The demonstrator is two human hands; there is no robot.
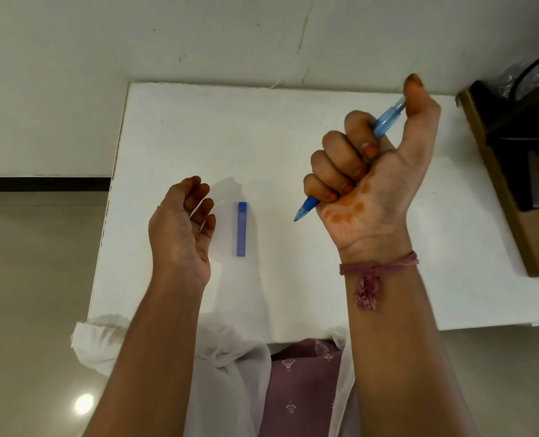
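White tabletop (293, 115) fills mid-frame, set against a pale wall (198, 36) with a few scuffs; beige floor (35, 279) to its left. At the right edge of the tabletop, a dark object with a brown rim (514, 152), partly out of view; cannot tell what it is. Both forearms reach in from the bottom. Right hand (375, 171) is raised above the right half of the tabletop, palm toward the camera. Its grip is clamped in a fist round a blue pen (387, 118), four fingers wrapped over the barrel, thumb standing up beside the top end. The pen runs diagonally through the fist, tip pointing down and left, clear of the surface. Left hand (181, 222) is near the left edge, palm turned inward, grip apart: fingers loosely curled, holding nothing. Between the hands, nearer the left, a slim blue rectangular case (242, 228) lies flat, long axis pointing away from the person, touched by neither hand. Pink thread (378, 268) tied round the right wrist, tassel hanging.
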